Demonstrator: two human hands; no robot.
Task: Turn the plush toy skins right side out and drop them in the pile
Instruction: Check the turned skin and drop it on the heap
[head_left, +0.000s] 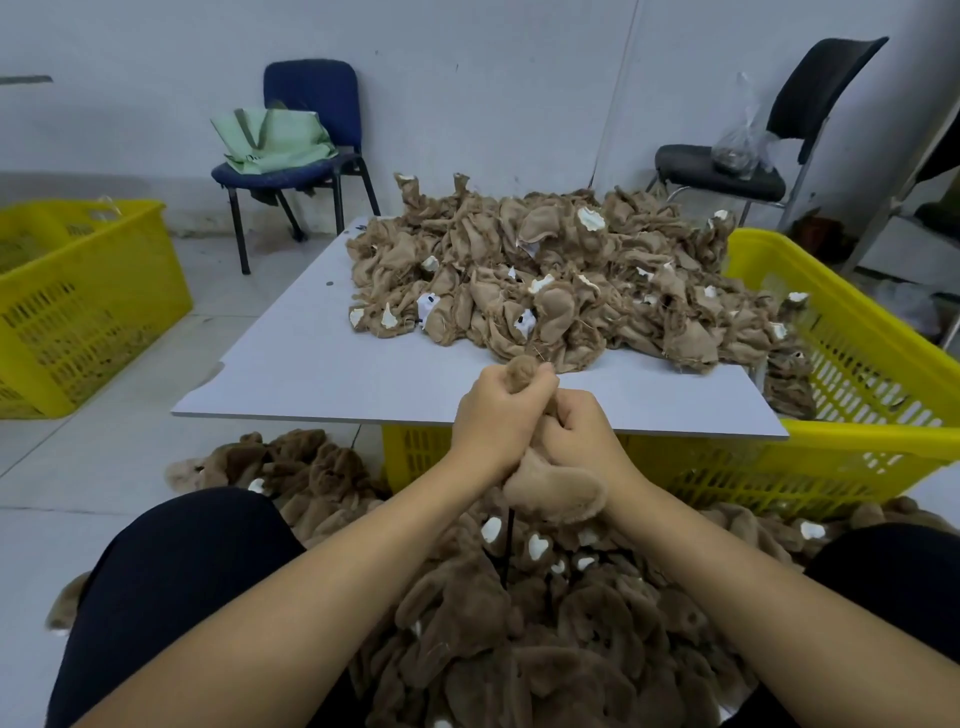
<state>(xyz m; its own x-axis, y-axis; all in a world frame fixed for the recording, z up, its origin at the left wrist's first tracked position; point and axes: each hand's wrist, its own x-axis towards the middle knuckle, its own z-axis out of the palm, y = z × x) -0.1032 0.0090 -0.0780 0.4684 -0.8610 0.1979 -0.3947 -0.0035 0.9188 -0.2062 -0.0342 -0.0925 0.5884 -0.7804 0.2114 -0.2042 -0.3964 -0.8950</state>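
Our left hand (496, 415) and right hand (582, 434) squeeze one plush toy skin (558, 491); unturned skins (561, 280) sit beyond, fluffy pile (519, 623) below.

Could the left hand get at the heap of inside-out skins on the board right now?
Probably not yet: the left hand and right hand both grip the plush skin. Otherwise bare board leaves the way to the heap free.
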